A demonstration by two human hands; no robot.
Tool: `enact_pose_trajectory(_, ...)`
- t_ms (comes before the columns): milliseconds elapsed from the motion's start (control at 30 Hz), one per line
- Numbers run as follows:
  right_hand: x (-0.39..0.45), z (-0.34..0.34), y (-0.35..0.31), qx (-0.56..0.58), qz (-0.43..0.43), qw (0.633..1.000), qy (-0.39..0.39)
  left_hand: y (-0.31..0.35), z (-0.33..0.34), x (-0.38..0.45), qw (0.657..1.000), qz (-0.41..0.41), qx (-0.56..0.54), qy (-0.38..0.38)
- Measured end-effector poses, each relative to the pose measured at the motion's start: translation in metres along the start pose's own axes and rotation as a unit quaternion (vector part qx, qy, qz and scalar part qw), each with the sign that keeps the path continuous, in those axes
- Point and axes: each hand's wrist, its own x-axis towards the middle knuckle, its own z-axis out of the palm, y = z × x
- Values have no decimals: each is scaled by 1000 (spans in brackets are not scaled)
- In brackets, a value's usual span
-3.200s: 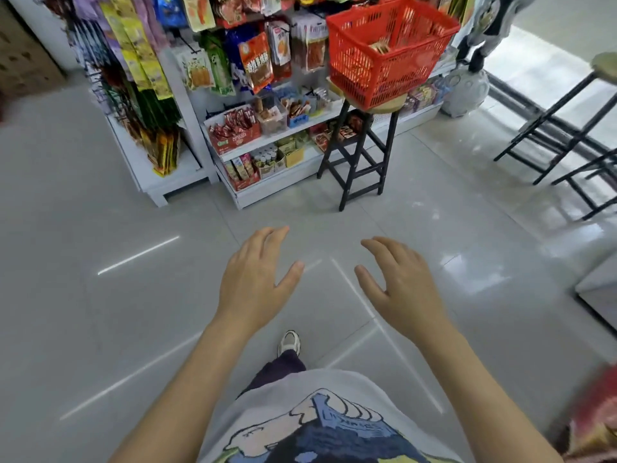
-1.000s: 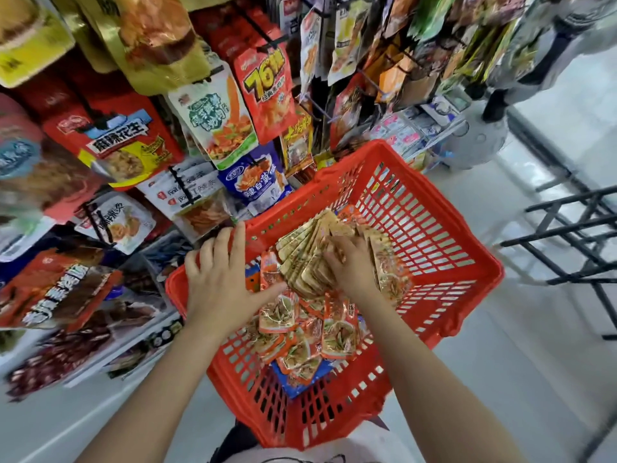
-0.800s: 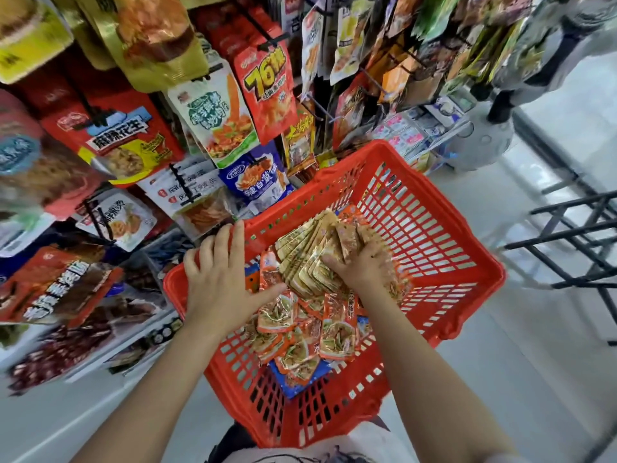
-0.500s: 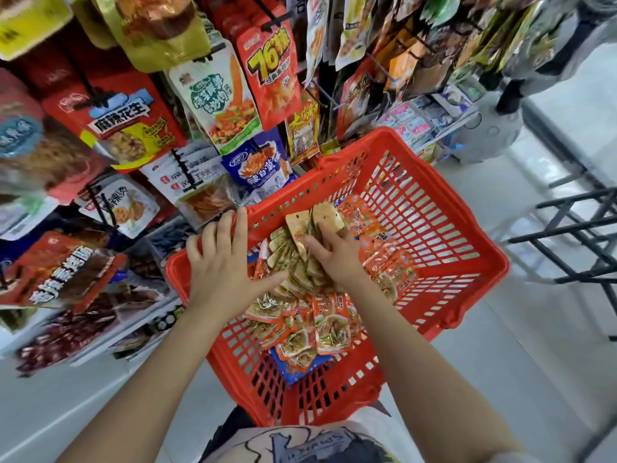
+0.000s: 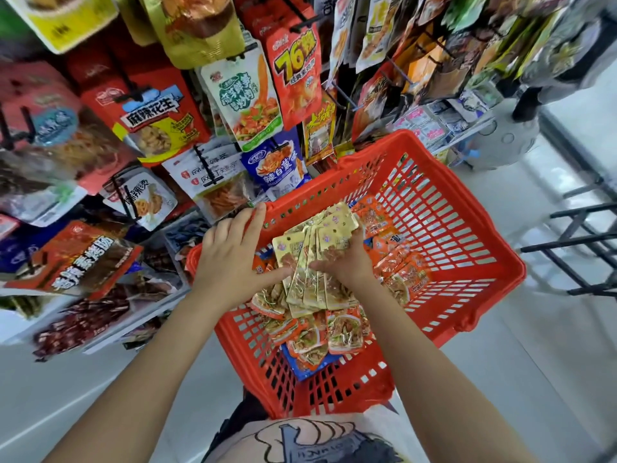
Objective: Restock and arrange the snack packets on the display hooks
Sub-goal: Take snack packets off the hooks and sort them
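Change: half a second ago my right hand (image 5: 344,262) was pressed low into the heap; now it has the gold packets (image 5: 314,255) gathered into a fan and lifted off the pile.
Meaning: I judge the pick-up from the basket (image 5: 434,208) is nearly done, and hanging on a hook comes next.
Right hand: fingers curled round the fanned gold packets, holding them near their middle.
Left hand (image 5: 230,259): fingers fairly straight, laid over the basket's near-left rim, thumb reaching toward the fan; it grips nothing that I can see.
Task's thing: the gold packets sit above the middle of the basket, over loose orange packets (image 5: 340,329) lying on its floor.
Hooks: the rack (image 5: 200,128) stands just behind and left of the basket, hung thickly with bags.
Writing: a tall red bag (image 5: 295,71) reads "76"; a red-and-yellow bag (image 5: 150,118) reads 麻辣花生; a blue bag (image 5: 277,165) reads 辣白菜.
Gold packets' print: too small for me to read.
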Motion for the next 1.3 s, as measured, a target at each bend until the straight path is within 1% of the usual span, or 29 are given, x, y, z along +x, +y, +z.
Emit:
enact_pose_trajectory(67,-7,3,7,26,-19,999,-8,0,-1,-1,1000,1,-3,-3)
enact_pose_trajectory(167,-11,0,16,103,-6,994,-35,0,-5,-1,1000,-1,-11,-13)
enact_pose_trajectory(233,-15,-9,15,162,-4,985,-54,2,-8,-1,999,-4,-16,-27)
enact_pose_trajectory(333,-21,-27,12,242,-8,969,-56,2,-13,-2,998,-8,-49,-42)
enact_pose_trajectory(400,-31,-39,7,280,-16,959,-38,5,-15,-9,995,-6,-98,-7)
enact_pose_trajectory(467,-38,-49,5,301,-29,953,-17,16,-12,-21,985,-2,-151,86)
enact_pose_trajectory(500,-39,-52,7,292,-33,956,-7,24,-9,-27,978,-9,-168,120)
enact_pose_trajectory(533,-36,-54,10,269,-32,963,1,34,-8,-32,976,-31,-184,112)
enact_pose_trajectory(567,-37,-54,9,239,-34,970,2,44,-5,-34,975,-69,-201,66)
enact_pose_trajectory(600,-32,-50,10,208,-29,978,1,52,3,-34,971,-116,-209,-1)
enact_pose_trajectory(633,-30,-45,10,178,-22,984,-13,57,12,-31,960,-165,-216,-70)
enact_pose_trajectory(667,-24,-38,11,151,-10,988,-27,59,21,-26,943,-206,-228,-124)
enact_pose_trajectory(700,-18,-29,13,136,0,990,-41,60,29,-20,924,-238,-251,-162)
enact_pose_trajectory(733,-12,-20,15,119,11,992,-44,61,34,-14,908,-260,-271,-185)
enact_pose_trajectory(767,-9,-10,17,102,22,994,-41,62,39,-9,897,-275,-284,-198)
enact_pose_trajectory(833,-6,4,21,35,32,999,-15,64,44,-2,885,-298,-304,-188)
enact_pose_trajectory(900,-10,10,20,-31,7,999,32,66,47,4,889,-305,-312,-142)
enact_pose_trajectory(933,-9,13,22,-33,-8,998,45,66,47,7,891,-307,-315,-115)
enact_pose_trajectory(967,-11,14,21,-12,-23,999,43,65,48,9,889,-308,-327,-92)
enact_pose_trajectory(1000,-12,14,20,19,-16,999,37,64,49,10,884,-310,-343,-72)
enact_pose_trajectory(1033,-13,14,20,55,-7,998,39,63,48,11,875,-316,-362,-59)
enact_pose_trajectory(1067,-13,13,21,92,20,995,43,62,48,13,868,-319,-378,-52)
enact_pose_trajectory(1133,-11,9,27,173,75,981,46,59,48,14,858,-316,-402,-56)
enact_pose_trajectory(1200,-12,4,29,248,109,963,9,57,47,14,834,-315,-445,-81)
enact_pose_trajectory(1300,-13,0,31,305,116,944,-45,53,47,14,793,-311,-516,-94)
